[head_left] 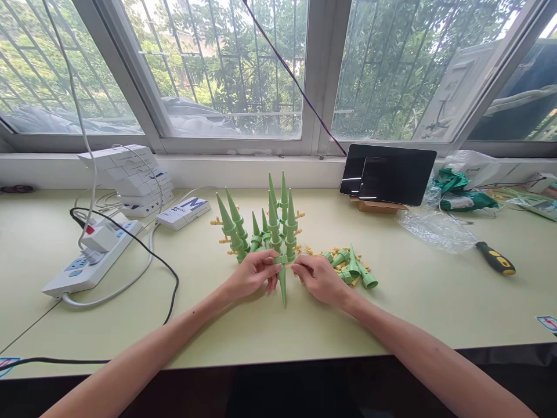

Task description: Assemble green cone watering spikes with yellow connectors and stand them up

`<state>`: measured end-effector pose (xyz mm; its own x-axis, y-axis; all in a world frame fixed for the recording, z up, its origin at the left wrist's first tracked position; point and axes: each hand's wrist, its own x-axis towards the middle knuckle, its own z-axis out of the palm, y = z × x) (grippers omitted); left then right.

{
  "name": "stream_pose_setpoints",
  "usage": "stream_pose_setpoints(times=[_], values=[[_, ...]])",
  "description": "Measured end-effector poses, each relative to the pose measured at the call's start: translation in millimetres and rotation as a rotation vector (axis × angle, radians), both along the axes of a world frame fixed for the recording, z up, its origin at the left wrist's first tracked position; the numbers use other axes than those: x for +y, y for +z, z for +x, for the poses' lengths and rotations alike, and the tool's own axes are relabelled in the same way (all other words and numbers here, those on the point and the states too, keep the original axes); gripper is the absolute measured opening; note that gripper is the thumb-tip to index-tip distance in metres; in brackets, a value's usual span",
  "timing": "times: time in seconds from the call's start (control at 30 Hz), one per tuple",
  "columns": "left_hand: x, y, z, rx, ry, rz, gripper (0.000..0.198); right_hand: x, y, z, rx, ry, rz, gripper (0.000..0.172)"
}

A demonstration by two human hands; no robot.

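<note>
My left hand (256,271) pinches a green cone (283,284) by its wide collar, and the cone's tip points down toward me. Just right of that collar, the fingers of my right hand (319,277) are pressed together on a small yellowish part, mostly hidden by the fingertips. Behind my hands stand stacked green cones (273,223) with yellow side pieces, tips up. Another upright stack (232,229) is to their left. A loose pile of green cones (353,267) mixed with small yellow pieces lies right of my right hand.
A white power strip (93,255) with cables is at the left, near stacked white boxes (134,177) and a flat box (183,213). At the back right are a dark tablet (389,174), clear plastic wrap (435,231) and a screwdriver (496,259).
</note>
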<state>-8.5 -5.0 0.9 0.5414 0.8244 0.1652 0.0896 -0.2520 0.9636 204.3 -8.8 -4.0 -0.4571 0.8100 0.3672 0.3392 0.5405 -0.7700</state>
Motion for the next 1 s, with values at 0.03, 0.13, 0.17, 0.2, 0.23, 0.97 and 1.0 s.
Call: stream_pose_setpoints(times=[0.03,0.13,0.17,0.2,0.23,0.97,1.0], values=[[-0.4,0.3,-0.2,0.001,0.0,-0.001,0.017,0.0,0.0,0.1,-0.002,0.002,0.004,0.031],[-1.0,1.5,-0.3,0.006,0.006,0.005,0.018,0.1,0.0,0.3,-0.005,0.008,0.012,0.031],[-1.1,1.9,-0.1,0.008,0.009,0.007,0.018,0.0,0.0,0.2,-0.005,0.009,0.012,0.031],[-1.1,2.2,0.1,0.01,0.011,0.008,0.018,0.0,-0.2,0.2,-0.006,0.008,0.013,0.031],[-1.0,2.5,0.3,0.011,0.012,0.009,0.018,-0.1,-0.4,0.2,-0.008,0.005,0.015,0.031],[-2.6,1.9,1.1,0.0,0.019,0.009,0.019,0.4,-0.8,1.1,-0.026,0.014,0.021,0.031],[-2.7,1.9,1.1,0.0,0.02,0.009,0.02,0.9,-1.2,1.2,-0.027,0.013,0.02,0.031]])
